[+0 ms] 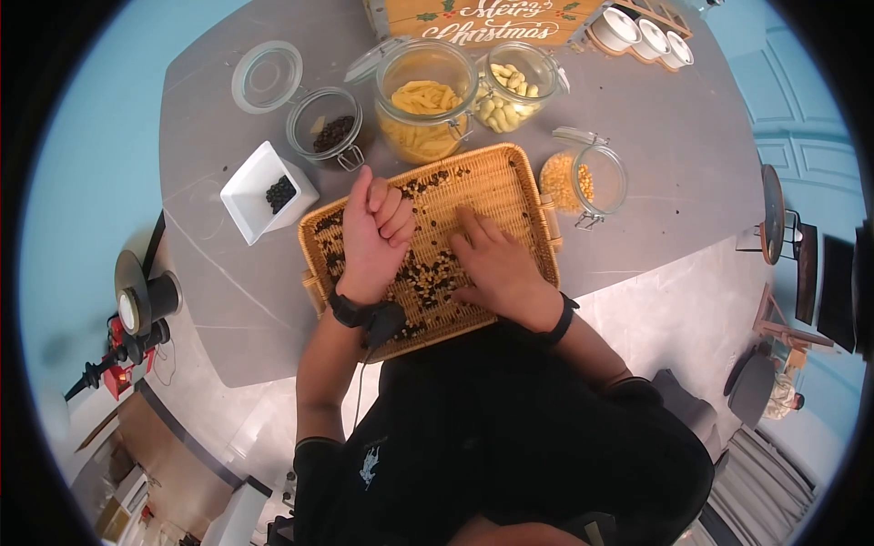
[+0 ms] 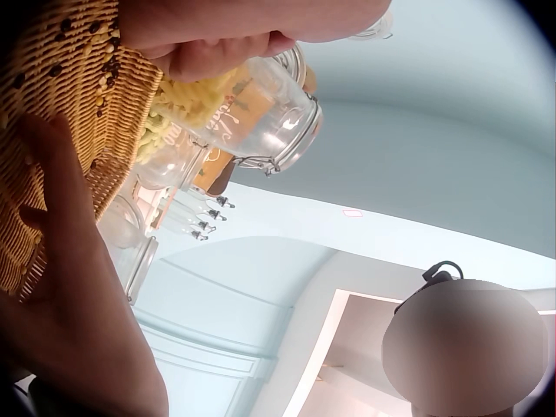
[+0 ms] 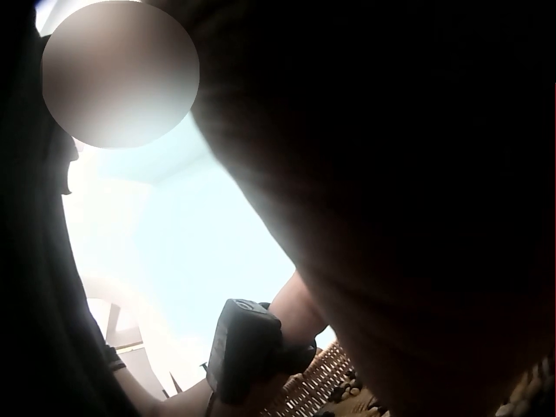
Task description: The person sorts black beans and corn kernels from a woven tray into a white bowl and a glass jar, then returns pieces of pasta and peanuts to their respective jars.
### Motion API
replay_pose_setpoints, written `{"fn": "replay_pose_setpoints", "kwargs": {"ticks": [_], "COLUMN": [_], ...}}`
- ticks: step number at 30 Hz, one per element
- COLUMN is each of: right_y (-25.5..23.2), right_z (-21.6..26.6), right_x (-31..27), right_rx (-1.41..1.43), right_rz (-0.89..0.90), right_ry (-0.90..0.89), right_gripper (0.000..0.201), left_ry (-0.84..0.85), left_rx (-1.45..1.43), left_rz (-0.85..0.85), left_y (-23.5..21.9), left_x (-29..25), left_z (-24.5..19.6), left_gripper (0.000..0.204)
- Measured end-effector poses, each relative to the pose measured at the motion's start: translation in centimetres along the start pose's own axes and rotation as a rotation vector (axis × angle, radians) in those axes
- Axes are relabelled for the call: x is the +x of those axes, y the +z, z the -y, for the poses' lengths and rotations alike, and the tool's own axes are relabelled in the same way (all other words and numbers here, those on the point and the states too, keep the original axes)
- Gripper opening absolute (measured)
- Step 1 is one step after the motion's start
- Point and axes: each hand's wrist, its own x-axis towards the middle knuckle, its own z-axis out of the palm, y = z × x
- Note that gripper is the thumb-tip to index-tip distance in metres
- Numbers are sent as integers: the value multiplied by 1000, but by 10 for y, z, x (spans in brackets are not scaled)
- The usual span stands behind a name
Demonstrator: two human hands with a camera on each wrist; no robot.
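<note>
A wicker tray [image 1: 510,173] holds scattered black beans [image 1: 437,273] mixed with small yellow pieces. Above its left part is the left hand [image 1: 375,237], its fingers curled toward the palm; whether anything lies inside them is hidden. In the left wrist view that hand [image 2: 217,35] crosses the top edge. The right hand [image 1: 505,273] reaches down into the tray's right half, fingers spread and slightly bent, fingertips touching the woven bottom. Left of the tray, a white square dish [image 1: 246,202] holds a small pile of black beans [image 1: 280,193].
Behind the tray stand open glass jars: dark beans [image 1: 333,135], yellow pasta [image 1: 423,100] and pale shell-shaped pieces [image 1: 508,100]. A corn kernel jar [image 1: 569,182] stands close to the tray's right side. A loose glass lid [image 1: 267,77], a Christmas sign [image 1: 492,20] and white pots [image 1: 617,29] are farther back.
</note>
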Motion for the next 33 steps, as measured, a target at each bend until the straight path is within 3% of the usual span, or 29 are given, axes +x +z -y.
{"fn": "replay_pose_setpoints", "kwargs": {"ticks": [6,24,27,33], "right_y": [5,6,0,4], "right_z": [-2,-4,-7,-8], "right_x": [-4,2,9,8], "right_rx": [-31,8,72,67], "right_rz": [-83,-126,-29,-109], "right_ry": [-40,-46,-14,-13], "right_gripper": [75,69,68,66], "left_ry": [2,-1,-2,-6], "left_rx": [-1,18,25,32], "left_rz": [11,9,-2,-30], "left_y": [-3,-2,-2,0], "left_x": [1,2,2,2], "left_z": [-1,-1,-1,-1], "left_gripper": [50,51,51,51]}}
